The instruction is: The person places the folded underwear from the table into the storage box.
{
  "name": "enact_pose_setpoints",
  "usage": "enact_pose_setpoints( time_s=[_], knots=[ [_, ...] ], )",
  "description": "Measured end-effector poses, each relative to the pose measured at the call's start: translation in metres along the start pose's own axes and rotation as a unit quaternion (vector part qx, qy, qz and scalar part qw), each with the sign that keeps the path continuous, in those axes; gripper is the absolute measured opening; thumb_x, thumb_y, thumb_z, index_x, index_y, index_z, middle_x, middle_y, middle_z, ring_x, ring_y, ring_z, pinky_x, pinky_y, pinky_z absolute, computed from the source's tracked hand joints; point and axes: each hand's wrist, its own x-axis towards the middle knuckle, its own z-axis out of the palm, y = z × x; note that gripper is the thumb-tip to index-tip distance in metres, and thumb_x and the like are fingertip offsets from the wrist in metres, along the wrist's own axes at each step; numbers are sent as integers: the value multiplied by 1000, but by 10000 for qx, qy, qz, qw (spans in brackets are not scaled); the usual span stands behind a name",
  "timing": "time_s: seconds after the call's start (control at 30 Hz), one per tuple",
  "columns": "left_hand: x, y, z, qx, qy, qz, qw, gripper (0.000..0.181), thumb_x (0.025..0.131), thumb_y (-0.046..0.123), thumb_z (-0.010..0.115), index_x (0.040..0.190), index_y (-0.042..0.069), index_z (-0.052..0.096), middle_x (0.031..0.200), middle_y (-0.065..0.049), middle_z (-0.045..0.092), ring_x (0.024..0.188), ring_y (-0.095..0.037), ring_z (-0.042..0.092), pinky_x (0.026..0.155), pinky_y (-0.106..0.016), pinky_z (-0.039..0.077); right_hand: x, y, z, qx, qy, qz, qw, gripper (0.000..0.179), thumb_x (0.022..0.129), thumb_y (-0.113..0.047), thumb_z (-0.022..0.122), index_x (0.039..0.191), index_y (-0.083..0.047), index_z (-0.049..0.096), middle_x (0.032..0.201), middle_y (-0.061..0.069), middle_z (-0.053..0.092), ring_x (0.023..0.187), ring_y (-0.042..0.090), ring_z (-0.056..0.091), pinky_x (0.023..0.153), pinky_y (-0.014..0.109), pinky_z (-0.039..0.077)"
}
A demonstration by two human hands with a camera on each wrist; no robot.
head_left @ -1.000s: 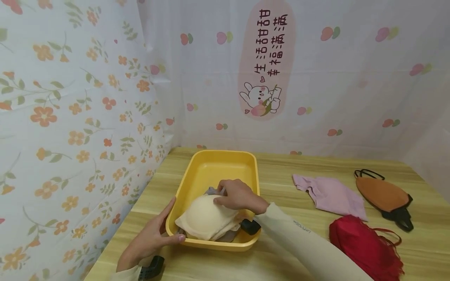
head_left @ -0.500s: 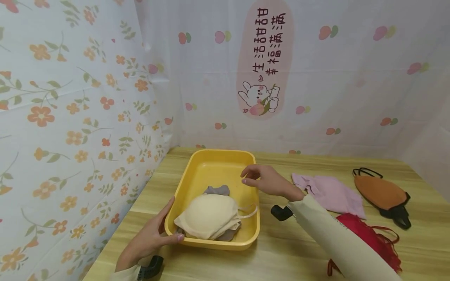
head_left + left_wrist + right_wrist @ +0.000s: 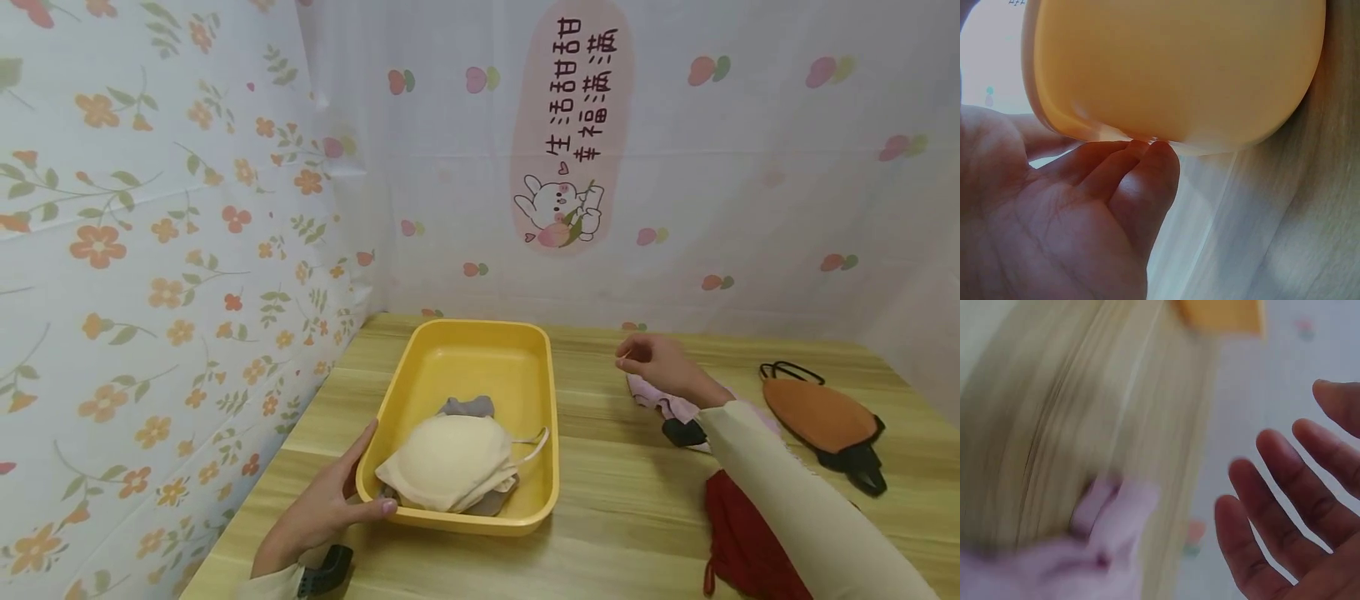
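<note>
My left hand point(image 3: 322, 508) holds the near left corner of a yellow plastic tub point(image 3: 465, 360), thumb at the rim. In the left wrist view its fingers point(image 3: 1157, 181) touch the tub's outer wall. Inside the tub lies a folded cream bra point(image 3: 450, 454) with a thin strap, resting on grey cloth point(image 3: 472, 407) that pokes out behind it. My right hand point(image 3: 667, 367) hovers over a lilac garment point(image 3: 649, 393), holding nothing, its fingers spread apart in the right wrist view. The forearm hides much of that garment.
An orange garment point(image 3: 817, 412) with black straps lies at the far right of the wooden table point(image 3: 607, 500). Nearer the front is a red garment point(image 3: 738, 533), partly covered by the right sleeve. Patterned cloth walls point(image 3: 450, 167) stand behind and to the left.
The right hand has let go of the cream bra, lifted out of the tub and swung right to above the lilac garment. The left hand stays on the tub's corner.
</note>
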Motion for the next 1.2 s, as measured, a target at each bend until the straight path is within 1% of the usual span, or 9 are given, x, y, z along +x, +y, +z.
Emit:
enact_pose_setpoints(
  time_s=[0.17, 0.23, 0.43, 0.53, 0.67, 0.8, 0.9, 1.07, 1.2],
  knots=[
    [1, 0, -1, -71, -57, -16, 10000, 106, 92, 17, 73, 163, 10, -6, 169, -23, 3, 149, -45, 29, 102, -18, 44, -11, 36, -20, -268, 29, 364, 9990, 31, 99, -18, 62, 117, 7, 62, 112, 28, 69, 103, 39, 66, 85, 52, 56],
    [1, -1, -1, -124, -70, -15, 9999, 106, 92, 17, 73, 162, 10, -6, 169, -23, 4, 149, -44, 30, 102, -18, 44, -17, 50, -28, -463, -33, 554, 9974, 35, 97, -17, 64, 118, 11, 59, 113, 33, 66, 103, 45, 64, 81, 52, 57],
    [0, -2, 1, -116, 8, 51, 9999, 107, 89, 16, 75, 163, 10, -3, 167, -25, 12, 144, -42, 37, 100, -14, 43, -36, 86, -49, -1283, -388, 1241, 9832, 58, 88, -30, 75, 119, 15, 57, 113, 39, 64, 98, 49, 64, 73, 48, 56],
    [-1, -2, 1, -137, 30, 109, 9998, 108, 89, 14, 75, 163, 8, -2, 167, -26, 13, 143, -42, 38, 98, -11, 43, -42, 97, -54, -1199, -632, 1483, 9796, 75, 86, -40, 77, 126, 18, 51, 118, 41, 60, 101, 50, 62, 76, 49, 55],
    [0, -2, 0, -126, 26, 61, 9999, 107, 89, 16, 75, 163, 9, -3, 168, -24, 12, 145, -42, 36, 99, -11, 42, -49, 104, -57, -1001, -846, 1771, 9754, 93, 84, -50, 77, 134, 20, 41, 127, 45, 49, 104, 49, 57, 79, 49, 53],
    [1, -2, -1, -121, -16, 32, 9999, 107, 90, 16, 74, 163, 10, -4, 168, -24, 9, 146, -42, 35, 100, -15, 43, -53, 104, -58, -875, -1033, 1937, 9717, 101, 83, -51, 77, 139, 21, 33, 131, 47, 43, 108, 51, 53, 82, 53, 51],
    [0, -2, -1, -85, -2, 31, 10000, 107, 90, 16, 74, 162, 9, -5, 168, -24, 8, 145, -43, 36, 100, -16, 45, -52, 102, -56, -985, -1062, 1854, 9719, 103, 80, -52, 80, 138, 21, 34, 129, 46, 46, 108, 51, 54, 85, 57, 49],
    [0, 0, -1, -84, -9, -2, 10000, 107, 91, 16, 74, 162, 9, -5, 168, -24, 8, 146, -42, 36, 100, -15, 44, -50, 97, -50, -1379, -854, 1782, 9705, 106, 72, -51, 86, 135, 21, 39, 127, 47, 48, 108, 55, 53, 86, 61, 48],
    [0, 1, 0, -52, -71, 107, 9999, 106, 91, 15, 73, 162, 8, -5, 167, -26, 8, 144, -44, 38, 99, -17, 46, -49, 98, -47, -1348, -754, 1784, 9718, 103, 71, -49, 87, 134, 19, 42, 128, 47, 48, 108, 56, 52, 84, 60, 48]
  ],
)
